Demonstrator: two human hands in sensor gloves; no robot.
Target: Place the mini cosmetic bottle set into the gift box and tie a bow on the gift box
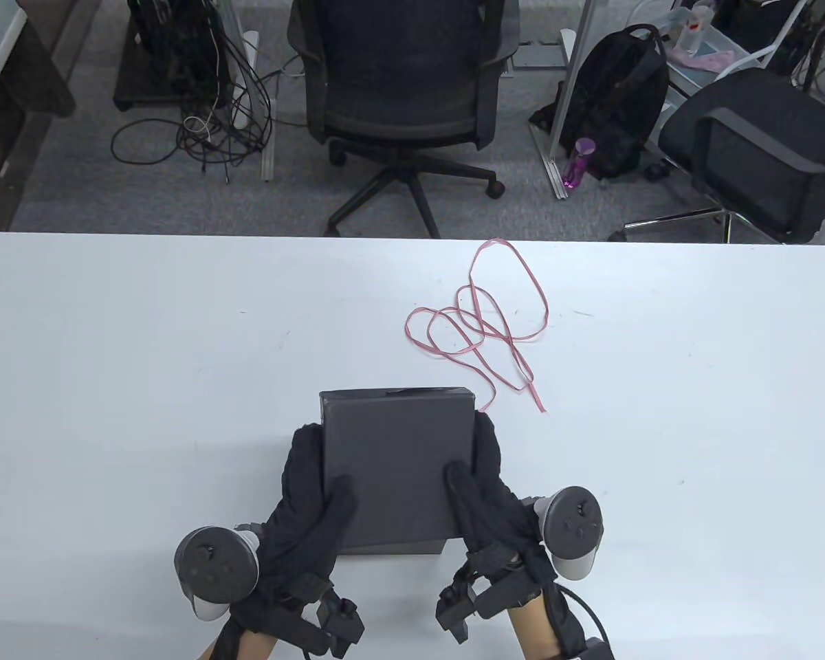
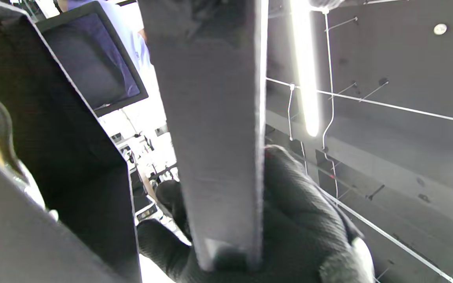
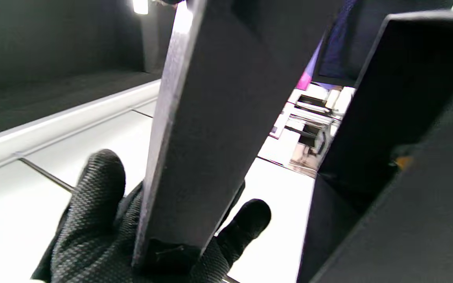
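A dark grey gift box lid [image 1: 395, 460] is held flat near the table's front edge. My left hand [image 1: 309, 481] grips its left side and my right hand [image 1: 481, 467] its right side, each with the thumb on top. A strip of the box base [image 1: 392, 548] shows under the lid's near edge. In the left wrist view the lid [image 2: 214, 118] hangs above the open base [image 2: 73, 157], with my left hand [image 2: 289, 220] under it. The right wrist view shows the lid [image 3: 210, 118], base [image 3: 399, 118] and right hand [image 3: 92, 220] likewise. The bottles are mostly hidden; a yellow glint [image 3: 403, 161] shows inside.
A thin pink ribbon [image 1: 485, 323] lies in loose loops on the white table [image 1: 144, 357], just beyond the box to the right. Behind the table's far edge stand office chairs [image 1: 399, 89], a backpack [image 1: 619, 103] and cables on the floor.
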